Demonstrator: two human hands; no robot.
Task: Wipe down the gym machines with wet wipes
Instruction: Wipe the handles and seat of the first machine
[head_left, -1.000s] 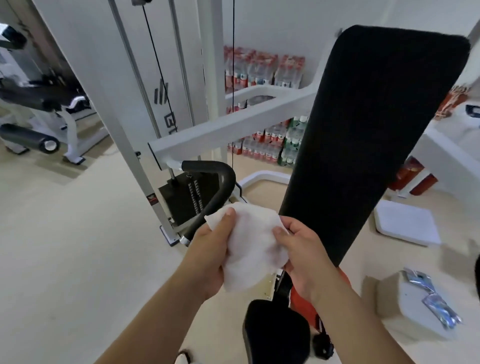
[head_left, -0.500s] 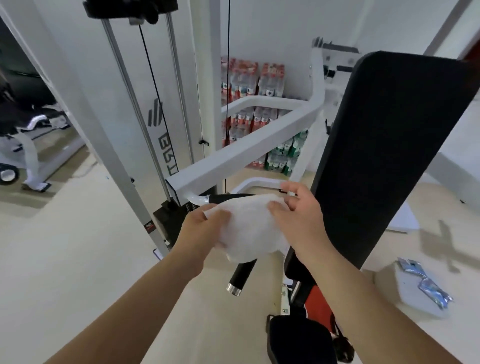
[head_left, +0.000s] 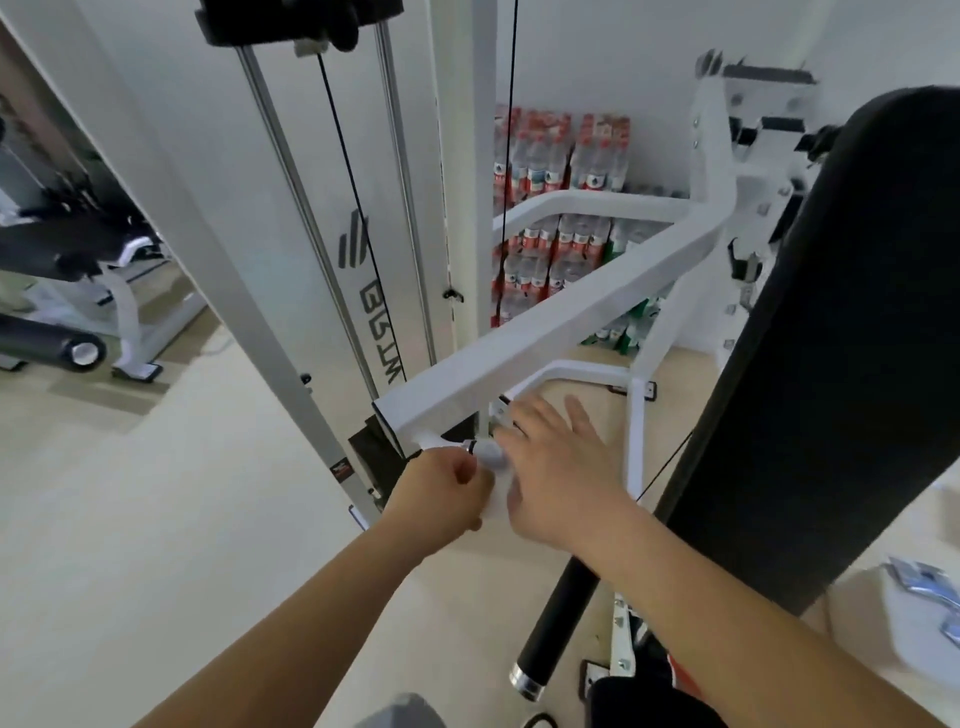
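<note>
Right now my left hand (head_left: 441, 493) is curled into a fist round the bunched white wet wipe (head_left: 491, 457), gripping it tight just under the near end of the white square-tube steel arm (head_left: 545, 338). My right hand (head_left: 563, 478) sits just beside it with fingers (head_left: 576, 415) straight and spread, gripping nothing of its own. Its palm lies over the wipe's other side, though I cannot tell how firmly it presses. The wipe is sandwiched between both hands, up where the black rubber-sleeved handle bar (head_left: 557, 629) meets the arm. That bar slants down below my right wrist towards the cream floor (head_left: 130, 519) and ends in a shiny chrome cap (head_left: 525, 685). On my right the tall black upholstered back pad (head_left: 831, 338) rises at a tilt. Behind the arm, silvery guide rods (head_left: 293, 182) and a thin black cable (head_left: 345, 171) run upward. Shrink-wrapped packs of bottled water (head_left: 561, 161) are stacked against the white far wall (head_left: 597, 52). A crumpled silver foil packet (head_left: 924, 587) lies on a pale block (head_left: 883, 623) at the far right, well apart from my hands
</note>
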